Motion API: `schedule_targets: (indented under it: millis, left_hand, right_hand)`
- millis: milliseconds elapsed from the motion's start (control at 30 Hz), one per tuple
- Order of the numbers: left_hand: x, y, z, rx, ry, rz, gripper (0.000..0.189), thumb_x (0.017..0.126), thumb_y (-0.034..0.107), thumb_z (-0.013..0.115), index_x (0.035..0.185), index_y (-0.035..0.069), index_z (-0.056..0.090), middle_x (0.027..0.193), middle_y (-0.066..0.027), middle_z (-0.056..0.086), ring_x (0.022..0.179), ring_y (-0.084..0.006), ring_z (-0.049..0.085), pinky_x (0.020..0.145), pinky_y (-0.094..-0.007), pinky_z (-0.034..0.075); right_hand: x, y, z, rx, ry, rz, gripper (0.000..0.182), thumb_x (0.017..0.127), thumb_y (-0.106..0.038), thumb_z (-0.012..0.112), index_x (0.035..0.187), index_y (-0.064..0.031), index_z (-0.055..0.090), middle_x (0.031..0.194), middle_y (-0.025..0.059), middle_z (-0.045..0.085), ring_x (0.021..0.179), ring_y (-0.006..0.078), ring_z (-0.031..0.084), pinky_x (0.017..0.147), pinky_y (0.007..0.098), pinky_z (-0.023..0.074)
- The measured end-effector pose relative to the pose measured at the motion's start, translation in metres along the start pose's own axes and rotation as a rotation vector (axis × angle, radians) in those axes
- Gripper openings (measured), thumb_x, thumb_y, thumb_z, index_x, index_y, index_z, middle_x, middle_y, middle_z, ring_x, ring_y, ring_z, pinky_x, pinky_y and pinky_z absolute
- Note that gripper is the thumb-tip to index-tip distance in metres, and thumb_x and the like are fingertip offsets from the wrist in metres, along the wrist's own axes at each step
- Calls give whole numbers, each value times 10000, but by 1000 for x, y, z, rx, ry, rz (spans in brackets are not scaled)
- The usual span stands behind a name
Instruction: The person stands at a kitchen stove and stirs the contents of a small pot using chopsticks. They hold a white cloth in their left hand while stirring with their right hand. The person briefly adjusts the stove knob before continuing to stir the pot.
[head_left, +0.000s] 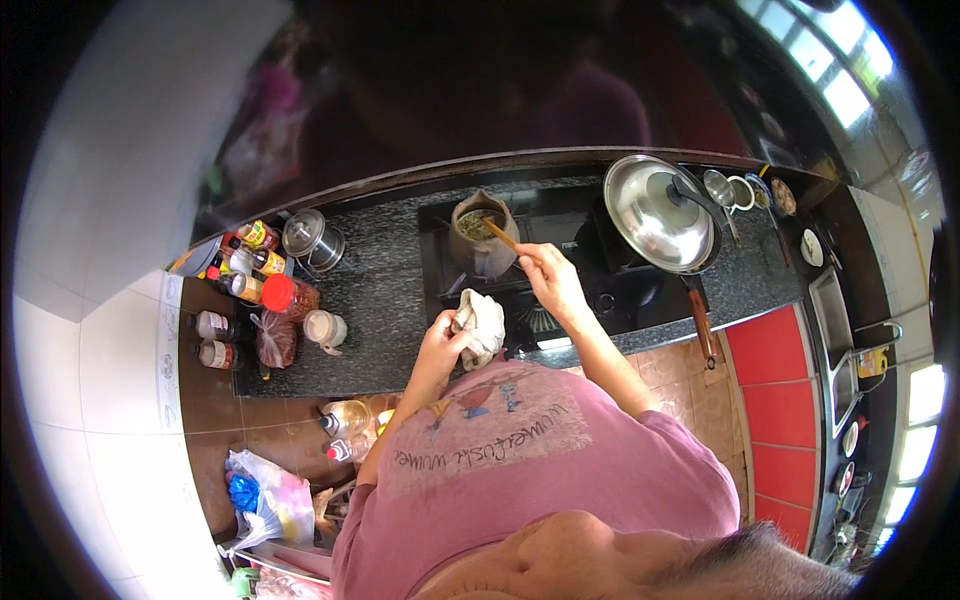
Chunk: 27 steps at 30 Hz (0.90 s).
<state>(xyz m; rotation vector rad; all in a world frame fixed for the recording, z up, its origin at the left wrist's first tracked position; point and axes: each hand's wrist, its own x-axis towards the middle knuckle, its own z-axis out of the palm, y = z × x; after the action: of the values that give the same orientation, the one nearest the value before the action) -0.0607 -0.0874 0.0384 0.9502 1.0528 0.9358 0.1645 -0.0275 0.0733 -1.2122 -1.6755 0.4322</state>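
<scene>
A clay pot with a spout (484, 251) stands on the left part of the black glass gas cooktop (559, 292). Inside it are wet, greenish-brown bits that look like herbs or leaves. My right hand (553, 281) grips a flat wooden stick (504, 235), whose far end dips into the pot. Closer to my body, my left hand (444, 346) holds a bunched whitish cloth (481, 326), apart from the pot. To the right of the pot, a wok with a wooden handle (701, 322) sits under a domed steel lid (652, 217).
Sauce bottles (259, 235), a red-lidded jar (289, 296), a white jar (325, 328) and a steel canister (313, 244) crowd the counter's left side. Small bowls (741, 193) stand at the back right. A sink (836, 337) is farther right; oil bottles (345, 418) stand on the floor.
</scene>
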Motion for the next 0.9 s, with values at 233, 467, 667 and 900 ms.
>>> schedule_targets:
  millis: [233,467,667,900]
  left_hand:
    - [-7,20,24,-264,21,11,571,872,23,536,1385,-9,285,1236,-153,519,1065,-195,540,917,-313,440]
    - [17,0,19,-358,-106,-28,454,913,-14,430,1367,-2,417,1350,-107,474,1204,-198,487,1008,-310,392]
    - [27,-3,14,-588,-98,-93,420,977,279,343,1296,33,463,1248,-112,535,1156,-248,514,996,-383,397]
    - [43,22,16,-435,-112,-309,539,969,498,379,1248,54,507,1184,-94,563,1120,-227,525,956,-388,408]
  right_hand:
    - [2,-5,2,-75,-37,-117,178,844,-63,621,1021,-48,634,855,123,602,726,292,618,637,336,504]
    - [1,-28,8,-121,-56,-169,172,823,-74,645,994,-52,648,857,119,577,721,295,616,635,352,517]
    - [-18,-43,33,-90,-156,-258,238,754,-82,663,984,-27,635,913,127,539,817,309,589,719,370,513]
    - [-28,-35,50,-248,-167,-211,215,721,-113,600,909,-9,593,892,138,524,855,300,557,776,378,476]
